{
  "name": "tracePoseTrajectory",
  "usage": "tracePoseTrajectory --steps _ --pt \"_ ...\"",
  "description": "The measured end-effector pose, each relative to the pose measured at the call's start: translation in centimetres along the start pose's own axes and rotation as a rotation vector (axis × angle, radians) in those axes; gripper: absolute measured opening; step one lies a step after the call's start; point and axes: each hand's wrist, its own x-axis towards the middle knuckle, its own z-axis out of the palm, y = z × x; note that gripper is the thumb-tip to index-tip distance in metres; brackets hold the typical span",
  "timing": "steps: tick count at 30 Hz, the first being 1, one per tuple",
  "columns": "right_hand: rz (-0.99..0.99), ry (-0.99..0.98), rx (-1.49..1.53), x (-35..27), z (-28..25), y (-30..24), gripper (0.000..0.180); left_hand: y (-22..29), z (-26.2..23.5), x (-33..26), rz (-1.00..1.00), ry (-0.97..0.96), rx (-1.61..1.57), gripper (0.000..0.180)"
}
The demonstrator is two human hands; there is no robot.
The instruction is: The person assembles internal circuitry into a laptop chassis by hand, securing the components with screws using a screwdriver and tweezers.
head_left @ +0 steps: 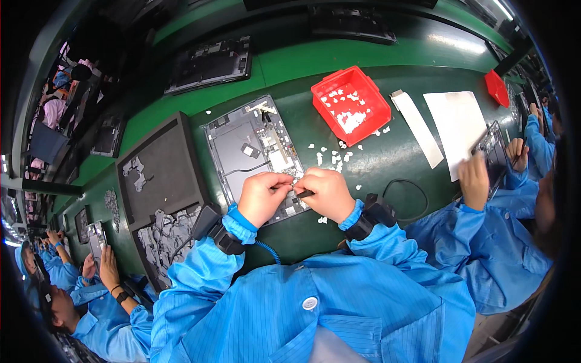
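Observation:
An opened grey device chassis [230, 145], with a circuit board [278, 151] and a black cable, lies flat in front of me. My left hand [261, 198] is closed in a pinch over its lower part, and what its fingertips hold is too small to make out. Close beside it, my right hand [328, 192] grips a slim black tool [305, 194] that looks like tweezers. The fingertips of both hands nearly meet above the board. Small white pieces [336, 158] lie scattered on the table right of the chassis.
A red bin [381, 112] holds more white pieces. Left stands a dark foam tray [163, 187] with a heap of grey pieces [166, 236]. A white strip [417, 127] and a white sheet [457, 127] lie right. Co-workers sit on both sides; one's hand [474, 179] is near the sheet.

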Motion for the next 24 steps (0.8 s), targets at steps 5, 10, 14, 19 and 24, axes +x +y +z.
tracePoseTrajectory --steps 5,10,14,19,24 --pt "-0.143 0.013 -0.128 0.1 0.2 0.4 0.016 0.3 0.0 0.3 -0.208 -0.048 -0.177 0.012" --pt "-0.027 0.026 -0.092 0.4 -0.5 -0.2 0.018 0.6 -0.1 0.3 -0.325 -0.054 -0.319 0.010" --pt "0.020 0.232 -0.241 1.0 -2.1 1.0 0.013 0.0 0.0 0.0 -0.033 -0.004 0.006 0.011" --pt "0.248 0.264 0.087 0.1 -3.5 -0.5 0.008 0.7 -0.6 -0.5 0.060 -0.026 0.227 0.016" --pt "0.246 0.197 0.394 -1.6 -1.9 -0.6 0.013 0.5 -0.5 -0.5 0.278 0.049 0.341 0.015"
